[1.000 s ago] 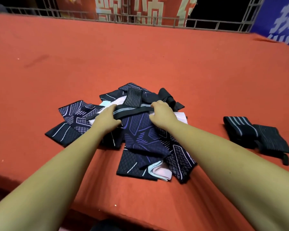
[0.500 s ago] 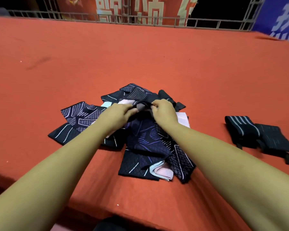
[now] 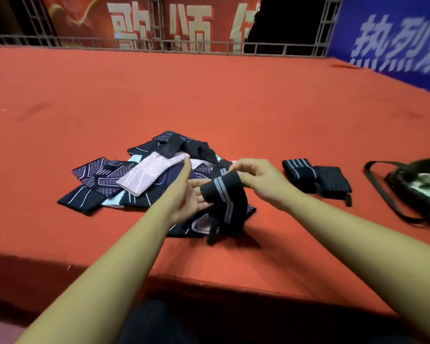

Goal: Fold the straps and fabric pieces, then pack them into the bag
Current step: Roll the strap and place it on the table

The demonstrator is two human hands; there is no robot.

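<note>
Fingers pinch strap over pile, bag nearby.

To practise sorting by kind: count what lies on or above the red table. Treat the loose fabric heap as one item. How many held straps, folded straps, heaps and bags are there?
Striped strap pinched by the right hand: 1
Folded straps right of the heap: 2
Heap of fabric pieces: 1
Bag: 1
Total: 5
</note>
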